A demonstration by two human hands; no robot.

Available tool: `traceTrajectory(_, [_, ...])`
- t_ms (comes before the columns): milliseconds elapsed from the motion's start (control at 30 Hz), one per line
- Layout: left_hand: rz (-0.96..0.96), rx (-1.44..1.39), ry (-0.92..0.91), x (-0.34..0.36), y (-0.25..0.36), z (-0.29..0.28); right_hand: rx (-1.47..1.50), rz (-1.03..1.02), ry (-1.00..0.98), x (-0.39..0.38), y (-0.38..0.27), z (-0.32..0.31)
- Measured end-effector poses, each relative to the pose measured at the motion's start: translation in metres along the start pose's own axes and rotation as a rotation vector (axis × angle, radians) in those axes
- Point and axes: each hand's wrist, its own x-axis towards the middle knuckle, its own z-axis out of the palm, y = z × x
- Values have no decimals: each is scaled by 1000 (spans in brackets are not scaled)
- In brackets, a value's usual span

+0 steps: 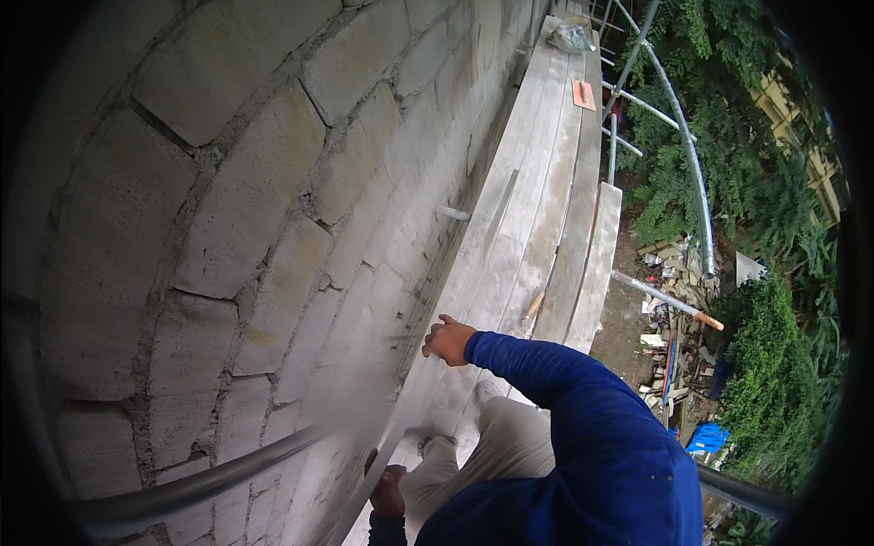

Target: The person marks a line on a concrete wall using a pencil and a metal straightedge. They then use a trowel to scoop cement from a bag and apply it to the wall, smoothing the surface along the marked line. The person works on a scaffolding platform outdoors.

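Note:
A long, straight, greyish strip, like a batten or straightedge, runs along the wall side of the scaffold boards. My right hand grips it partway along, its fingers curled over the wall-side edge. Closer to me, my left hand is wrapped round the same strip, low beside my leg; some of its fingers are hidden. The strip lies close to the pale stone block wall, whose joints are rough and partly open. Whether the strip touches the wall I cannot tell.
Scaffold boards carry a wooden-handled tool, an orange float and a crumpled plastic bag. A metal tube crosses near me. Scaffold tubes line the right side. Rubble, a blue sheet and greenery lie below.

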Motion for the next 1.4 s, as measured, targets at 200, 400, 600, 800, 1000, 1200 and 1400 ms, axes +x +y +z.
traceTrajectory(200, [16, -252, -28, 47, -102, 32, -89, 54, -83, 35, 54, 69])
traceTrajectory(400, [-184, -453, -18, 88, -260, 45, -149, 77, -152, 62, 103, 145])
traceTrajectory(600, [-156, -413, -166, 121, -342, 48, -157, 87, -157, 84, 141, 200])
traceTrajectory(800, [-353, -566, -219, 139, -377, 37, -143, 72, -73, 93, 169, 244])
traceTrajectory(1000, [-252, 207, -388, 149, -310, 70, -101, 83, -54, 90, 178, 252])
traceTrajectory(1200, [-236, 1, -506, 159, -165, 100, -102, 47, -27, 99, 177, 257])
traceTrajectory(1400, [383, 873, -400, 249, -131, 98, -38, 38, 133, 65, 191, 247])
